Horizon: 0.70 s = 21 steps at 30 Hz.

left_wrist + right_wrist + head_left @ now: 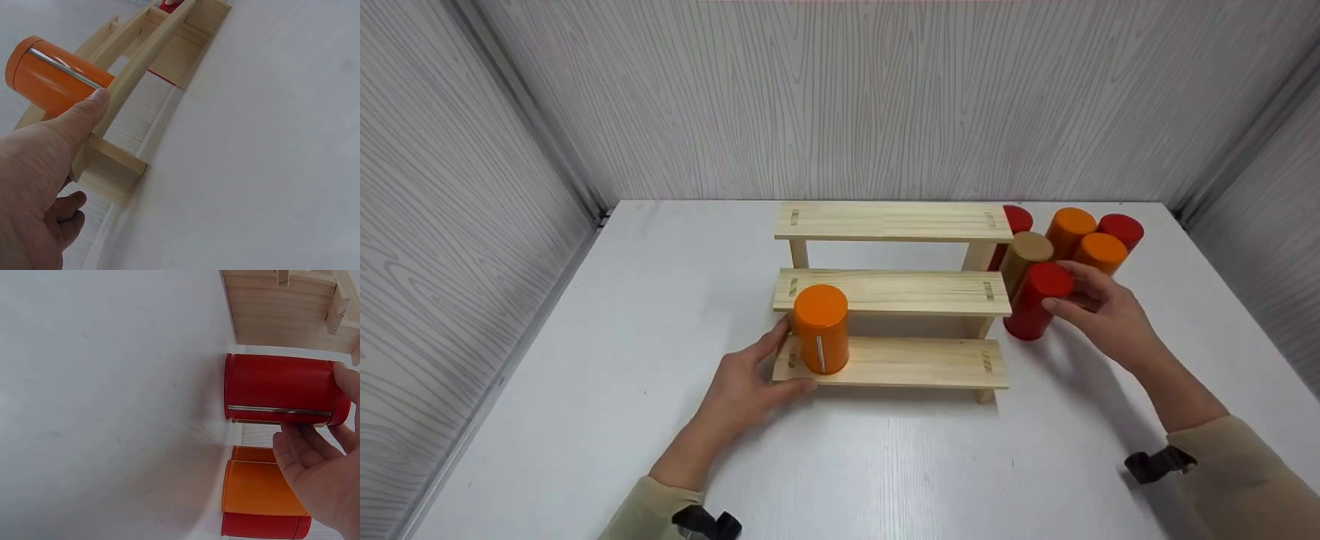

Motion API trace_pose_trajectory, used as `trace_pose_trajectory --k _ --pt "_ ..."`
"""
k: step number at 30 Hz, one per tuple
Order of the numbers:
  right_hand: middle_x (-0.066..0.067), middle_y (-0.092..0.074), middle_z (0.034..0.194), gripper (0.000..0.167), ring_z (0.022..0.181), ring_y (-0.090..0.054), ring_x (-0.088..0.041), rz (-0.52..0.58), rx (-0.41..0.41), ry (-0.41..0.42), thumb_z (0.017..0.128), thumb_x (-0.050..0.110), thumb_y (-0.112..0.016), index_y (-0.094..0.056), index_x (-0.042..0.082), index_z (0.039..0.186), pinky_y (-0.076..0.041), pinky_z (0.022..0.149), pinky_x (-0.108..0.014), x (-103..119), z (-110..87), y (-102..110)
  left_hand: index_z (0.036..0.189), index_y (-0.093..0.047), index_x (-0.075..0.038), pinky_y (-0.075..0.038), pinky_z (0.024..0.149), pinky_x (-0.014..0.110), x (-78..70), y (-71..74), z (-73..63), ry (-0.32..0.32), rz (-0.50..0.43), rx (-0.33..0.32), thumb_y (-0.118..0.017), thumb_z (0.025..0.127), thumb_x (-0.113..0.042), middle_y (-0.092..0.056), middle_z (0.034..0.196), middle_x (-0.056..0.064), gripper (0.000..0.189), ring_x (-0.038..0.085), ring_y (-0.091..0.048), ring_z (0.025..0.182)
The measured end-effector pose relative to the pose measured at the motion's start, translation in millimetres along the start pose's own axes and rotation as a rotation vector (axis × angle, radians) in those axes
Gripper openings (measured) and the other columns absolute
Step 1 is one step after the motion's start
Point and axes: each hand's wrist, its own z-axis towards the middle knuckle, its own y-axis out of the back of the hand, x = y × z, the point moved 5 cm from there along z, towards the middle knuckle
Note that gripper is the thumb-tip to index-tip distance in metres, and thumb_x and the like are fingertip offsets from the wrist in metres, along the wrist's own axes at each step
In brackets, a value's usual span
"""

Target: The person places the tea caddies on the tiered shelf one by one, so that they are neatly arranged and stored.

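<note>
A three-step wooden rack [915, 364] stands on the table, with an orange canister [822, 341] upright at the left of its lowest step. My left hand [746, 386] holds that step's left end, the thumb along the front edge near the canister's base and the other fingers around the side. Just right of the rack, my right hand [1110, 319] grips a red canister [281, 387] near its lid, between thumb and fingers. This canister is upright with its base at or close to the tabletop; I cannot tell whether it touches.
Behind the gripped canister stand a gold canister [1030, 247], orange canisters [1072, 222] and more red canisters [1122, 227], close together. One red canister [1017, 217] is partly hidden by the rack's top step. Pale wood-grain panels [885, 97] enclose the white table [675, 300] at the back and sides.
</note>
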Motion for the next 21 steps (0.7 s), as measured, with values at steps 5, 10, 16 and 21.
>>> trace_pose_trajectory --k 5,10,16,21 --pt "-0.017 -0.057 0.148 0.075 0.127 -0.058 -0.033 -0.003 -0.003 0.002 0.102 0.042 -0.073 -0.039 0.015 0.164 -0.049 0.086 -0.006 -0.6 -0.7 1.6 0.165 -0.038 -0.028 -0.033 0.125 0.051 0.0 -0.3 0.2 0.009 0.000 0.002 -0.092 0.078 -0.056 -0.048 0.161 -0.002 0.106 0.027 -0.039 0.153" --pt "-0.018 -0.057 0.148 0.075 0.128 -0.058 -0.034 -0.011 -0.002 0.003 0.102 0.041 -0.073 -0.040 0.013 0.163 -0.049 0.085 -0.005 1.1 0.0 2.6 0.165 -0.037 -0.029 -0.032 0.125 0.052 0.5 -0.7 0.5 0.010 0.004 0.006 -0.091 0.079 -0.056 -0.047 0.162 -0.002 0.106 0.027 -0.039 0.154" --pt "-0.016 -0.059 0.145 0.075 0.123 -0.059 -0.030 -0.012 -0.007 0.015 0.101 0.041 -0.074 -0.042 0.013 0.163 -0.051 0.085 -0.007 3.5 -1.1 5.0 0.166 -0.036 -0.027 -0.032 0.125 0.051 -0.6 -0.6 0.2 0.004 0.014 0.011 -0.091 0.079 -0.057 -0.045 0.163 -0.003 0.107 0.026 -0.038 0.154" --pt "-0.013 -0.060 0.142 0.073 0.116 -0.061 -0.019 -0.009 -0.029 0.036 0.101 0.039 -0.075 -0.045 0.013 0.161 -0.052 0.085 -0.009 7.8 -4.9 9.8 0.166 -0.037 -0.027 -0.032 0.126 0.050 -2.2 0.2 -0.1 -0.015 0.005 0.007 -0.091 0.079 -0.056 -0.046 0.162 -0.002 0.106 0.026 -0.040 0.153"
